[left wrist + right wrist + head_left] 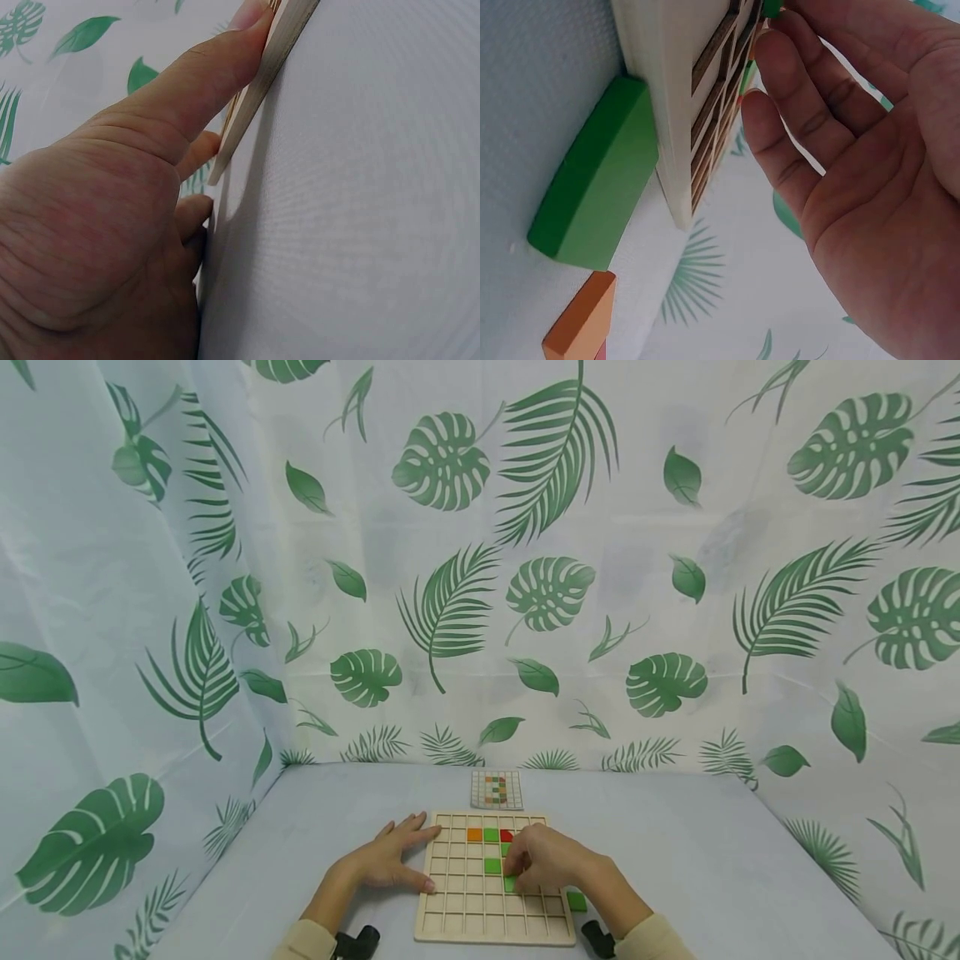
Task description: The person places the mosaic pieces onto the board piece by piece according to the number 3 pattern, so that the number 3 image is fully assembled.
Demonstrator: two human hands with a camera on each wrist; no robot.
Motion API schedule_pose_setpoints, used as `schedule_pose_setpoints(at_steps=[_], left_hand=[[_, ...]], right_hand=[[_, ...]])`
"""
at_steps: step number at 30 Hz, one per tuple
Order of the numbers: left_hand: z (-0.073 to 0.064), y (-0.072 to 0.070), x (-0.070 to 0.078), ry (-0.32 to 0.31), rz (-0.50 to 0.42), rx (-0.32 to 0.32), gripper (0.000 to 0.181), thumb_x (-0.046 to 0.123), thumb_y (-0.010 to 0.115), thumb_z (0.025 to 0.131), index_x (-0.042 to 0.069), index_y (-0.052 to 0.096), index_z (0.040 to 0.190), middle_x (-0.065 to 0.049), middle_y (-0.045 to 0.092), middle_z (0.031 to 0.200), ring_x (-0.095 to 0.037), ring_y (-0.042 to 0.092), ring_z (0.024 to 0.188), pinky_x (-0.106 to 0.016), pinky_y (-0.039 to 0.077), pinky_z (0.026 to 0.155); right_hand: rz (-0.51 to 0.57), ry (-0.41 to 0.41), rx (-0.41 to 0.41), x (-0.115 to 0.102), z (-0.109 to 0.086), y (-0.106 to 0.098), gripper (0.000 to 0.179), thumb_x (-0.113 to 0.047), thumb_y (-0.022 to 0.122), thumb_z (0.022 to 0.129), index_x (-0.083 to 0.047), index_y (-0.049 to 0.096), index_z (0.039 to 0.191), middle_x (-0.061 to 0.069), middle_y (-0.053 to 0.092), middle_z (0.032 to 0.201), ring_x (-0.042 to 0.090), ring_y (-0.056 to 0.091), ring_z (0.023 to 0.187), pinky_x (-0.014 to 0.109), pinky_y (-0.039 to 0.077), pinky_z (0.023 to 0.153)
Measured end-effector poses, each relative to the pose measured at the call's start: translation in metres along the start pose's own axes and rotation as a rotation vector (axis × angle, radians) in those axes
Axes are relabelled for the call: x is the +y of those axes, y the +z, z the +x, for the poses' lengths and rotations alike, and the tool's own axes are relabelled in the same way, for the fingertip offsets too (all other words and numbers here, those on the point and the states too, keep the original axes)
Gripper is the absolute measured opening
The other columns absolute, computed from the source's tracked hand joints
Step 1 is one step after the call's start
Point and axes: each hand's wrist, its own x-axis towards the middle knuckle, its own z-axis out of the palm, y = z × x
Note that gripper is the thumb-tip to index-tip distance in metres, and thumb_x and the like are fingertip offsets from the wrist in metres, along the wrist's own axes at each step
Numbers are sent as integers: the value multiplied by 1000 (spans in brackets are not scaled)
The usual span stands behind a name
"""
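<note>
A wooden grid board [457,906] lies on the table. My left hand [390,856] rests at its left side, fingers spread, with the thumb and a finger touching the edge. Over the right half of the grid, my right hand [557,858] pinches a green tile [510,884] low at the board; the fingers partly cover it. Tiles in the upper cells include an orange tile [475,835], a green one beside it, and a red tile [506,836] partly behind the right hand. Another green tile [492,866] sits near the middle.
Behind the board lies a small card [496,790] printed with a coloured grid pattern. A loose green block [592,180] lies against the board's right edge, with an orange block [581,315] beyond it. A leaf-patterned curtain [480,635] hangs around the white table.
</note>
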Motion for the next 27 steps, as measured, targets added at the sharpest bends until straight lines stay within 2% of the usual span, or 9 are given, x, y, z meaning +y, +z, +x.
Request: schedule_pose_setpoints(at_steps=[14,27], left_hand=[[0,0,0,-10,-3,-3,102,60,87,73,26,45,159,-15,19,174,-41,12,162,-67,2,129],[0,1,0,-14,-8,1,102,60,88,72,27,45,159,-14,20,174,-41,12,162,-68,2,129]], right_hand=[[-5,6,8,1,0,1,15,-4,88,80,-17,82,85,-12,72,79,1,61,67,20,55,61],[-20,18,48,2,-4,-8,20,-9,86,81,-17,82,99,-10,75,91,5,61,80,21,54,71]])
